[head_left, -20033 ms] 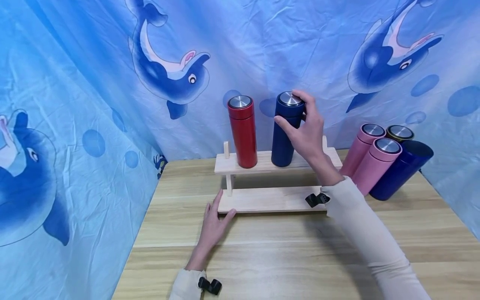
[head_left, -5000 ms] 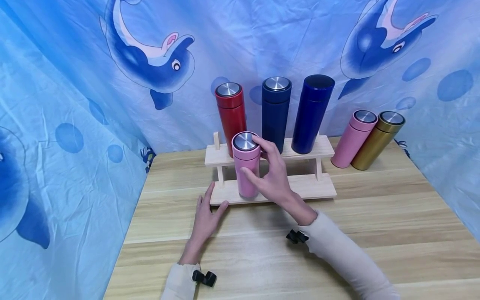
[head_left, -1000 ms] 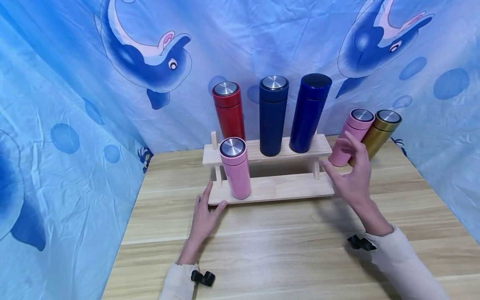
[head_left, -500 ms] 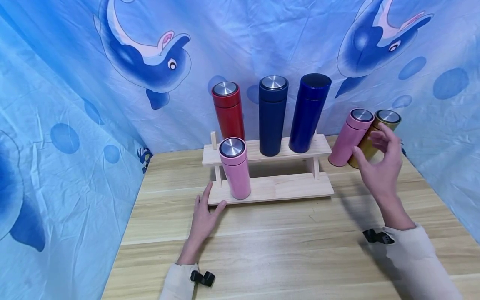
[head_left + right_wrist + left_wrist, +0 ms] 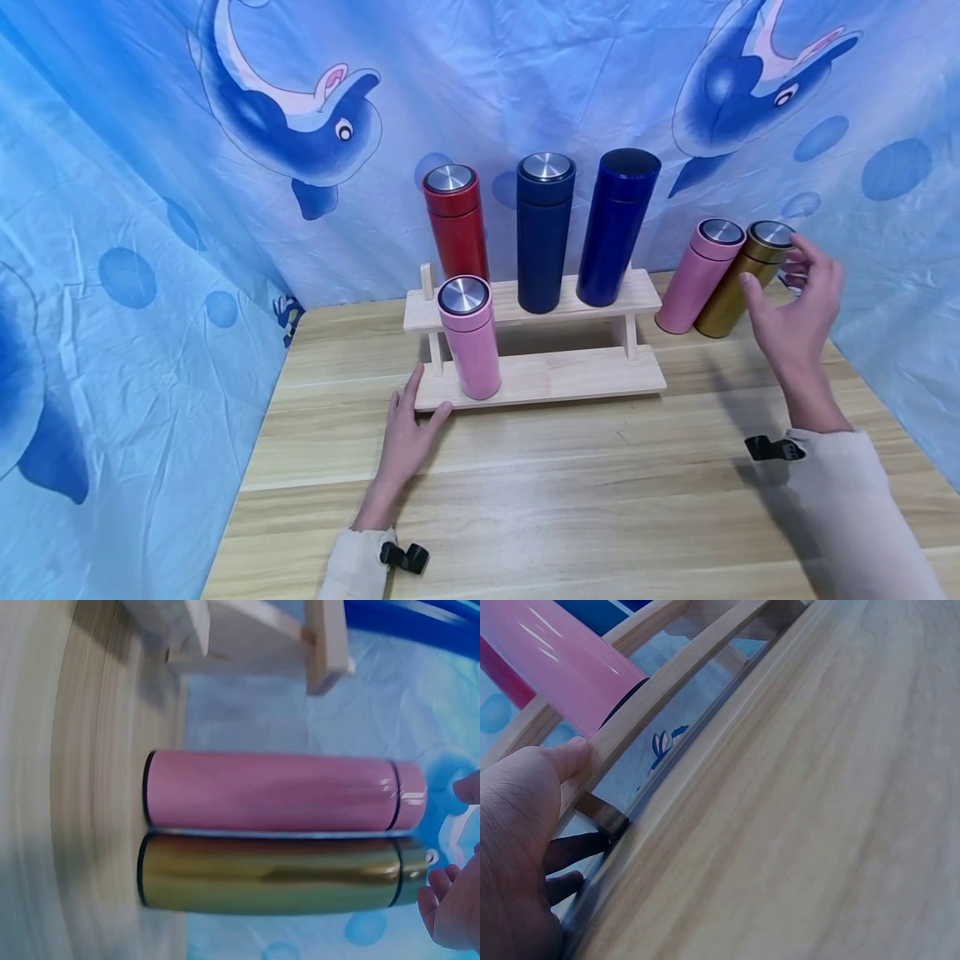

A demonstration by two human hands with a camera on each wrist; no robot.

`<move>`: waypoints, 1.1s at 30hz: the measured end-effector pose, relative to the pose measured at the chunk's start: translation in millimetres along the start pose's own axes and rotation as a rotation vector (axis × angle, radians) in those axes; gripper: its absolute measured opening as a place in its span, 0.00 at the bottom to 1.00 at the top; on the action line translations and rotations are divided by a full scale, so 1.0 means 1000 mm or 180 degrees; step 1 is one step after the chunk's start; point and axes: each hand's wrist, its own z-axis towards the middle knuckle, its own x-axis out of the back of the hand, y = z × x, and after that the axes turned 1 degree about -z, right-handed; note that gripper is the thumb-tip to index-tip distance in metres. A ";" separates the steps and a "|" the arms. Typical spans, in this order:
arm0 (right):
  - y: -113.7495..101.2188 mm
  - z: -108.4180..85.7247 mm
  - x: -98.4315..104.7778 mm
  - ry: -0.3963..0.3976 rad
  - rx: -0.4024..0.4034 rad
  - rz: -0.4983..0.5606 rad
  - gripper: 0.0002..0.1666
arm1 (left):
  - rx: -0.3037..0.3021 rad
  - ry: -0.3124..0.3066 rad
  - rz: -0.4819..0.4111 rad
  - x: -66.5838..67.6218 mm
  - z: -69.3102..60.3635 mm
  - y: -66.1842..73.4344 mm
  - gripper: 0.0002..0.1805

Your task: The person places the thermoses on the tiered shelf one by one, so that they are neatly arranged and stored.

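Observation:
In the head view my left hand [image 5: 407, 442] holds the left end of the lower shelf of a wooden two-tier display rack [image 5: 585, 375]. The left wrist view shows the thumb on the shelf's edge. A pink thermos flask [image 5: 474, 354] stands on that shelf, close to the left hand. My right hand [image 5: 804, 308] is beside the cap of a gold thermos flask [image 5: 738, 287], thumb and fingers apart around its upper part. In the right wrist view the fingertips are close to the gold cap; contact is unclear. Another pink thermos flask [image 5: 697, 283] stands against the gold one.
On the upper shelf stand a red flask [image 5: 457, 229], a dark blue flask [image 5: 543, 242] and a glossy blue flask [image 5: 617, 233]. A blue dolphin-print curtain [image 5: 450, 75] hangs behind the wood-grain table [image 5: 540, 500].
Over the 20 seconds, the glossy blue flask and one pink flask have gone from the right side onto the rack. Lately my right hand moved right to the gold flask; the left stayed.

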 end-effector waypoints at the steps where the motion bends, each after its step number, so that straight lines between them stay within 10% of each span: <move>1: 0.004 0.002 0.000 -0.0016 -0.0008 -0.0047 0.38 | -0.0004 0.0002 -0.0001 0.000 0.000 0.000 0.48; 23: 0.066 0.016 -0.002 -0.0683 -0.0364 -0.0221 0.50 | -0.0012 -0.0017 -0.0003 0.000 0.000 -0.002 0.48; 33: 0.070 0.013 -0.011 -0.0574 -0.0382 -0.0084 0.49 | -0.0026 -0.0012 -0.0015 0.000 0.000 -0.001 0.48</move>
